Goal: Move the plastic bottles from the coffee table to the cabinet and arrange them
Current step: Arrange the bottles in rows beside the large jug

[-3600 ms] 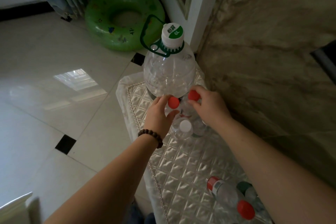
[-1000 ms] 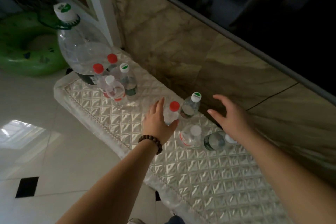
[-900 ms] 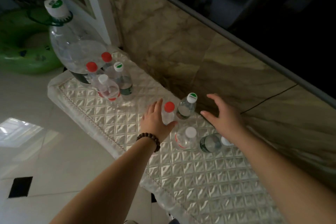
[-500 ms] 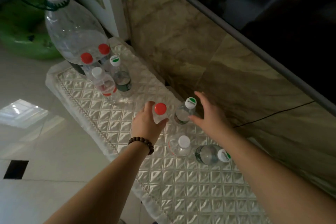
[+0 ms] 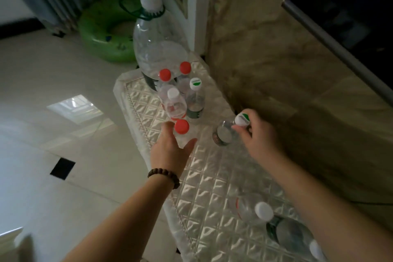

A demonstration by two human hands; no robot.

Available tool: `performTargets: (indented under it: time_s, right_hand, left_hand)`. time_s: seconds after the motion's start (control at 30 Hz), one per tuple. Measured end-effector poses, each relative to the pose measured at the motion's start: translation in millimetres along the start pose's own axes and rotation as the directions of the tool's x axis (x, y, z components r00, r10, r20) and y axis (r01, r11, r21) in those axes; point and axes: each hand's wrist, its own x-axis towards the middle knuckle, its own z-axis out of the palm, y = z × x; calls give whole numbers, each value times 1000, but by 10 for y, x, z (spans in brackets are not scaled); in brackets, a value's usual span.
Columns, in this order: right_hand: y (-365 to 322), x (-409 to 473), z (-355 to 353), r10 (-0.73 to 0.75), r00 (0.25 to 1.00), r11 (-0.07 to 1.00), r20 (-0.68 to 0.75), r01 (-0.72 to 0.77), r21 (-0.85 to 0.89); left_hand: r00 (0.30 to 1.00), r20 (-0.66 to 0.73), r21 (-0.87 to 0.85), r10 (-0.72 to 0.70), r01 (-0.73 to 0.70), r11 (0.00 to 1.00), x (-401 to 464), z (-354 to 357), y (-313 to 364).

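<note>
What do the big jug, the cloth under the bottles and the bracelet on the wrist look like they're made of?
Big jug: clear glossy plastic, since you see through it, with a white cap. Cloth: shiny quilted fabric, perhaps satin, with stitched diamonds catching light. Bracelet: dark round beads, probably wood, matte.

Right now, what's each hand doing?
Left hand: grips the red-capped bottle.
Right hand: pinches the green-and-white-capped bottle at its cap.

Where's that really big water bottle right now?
The big bottle stands at the far end of the quilted cabinet top, left of centre in the head view, just behind four small bottles and beside the green swim ring.
</note>
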Motion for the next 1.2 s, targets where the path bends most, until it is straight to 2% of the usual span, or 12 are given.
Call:
performTargets:
  time_s: [0.13,0.27,0.47,0.7,0.9,1.03,1.2]
  right_hand:
    - [-346,332,213,-105,993,991,50,109,-78]
    - [-434,497,370,-89,990,983,111,106,-152]
    - [-478,604,442,-120,987,980,105,135,-150]
    - [-471,613,483,-137,985,985,102,146,-92]
    - [-406,399,303,-111,989,991,98,118,-69]
    - [-334,44,61,-117,991,983,67,126,-137]
    - [-203,-589,-353,-14,999,979,30,20,-202]
  left_hand:
    - [1000,-29,30,-9,10,1000,113,42,-48]
    - [1000,-19,41,-25,26,999,201,139,-95]
    - [999,-42,110,0,5,994,299,236,-105]
    - [1000,4,145,-8,8,989,339,233,-110]
    - [992,-58,299,111,-89,950,83,-6,-81]
    - [963,-72,328,260,-224,918,-280,-217,2]
    - [924,107,302,367,-382,873,-775,-349,250]
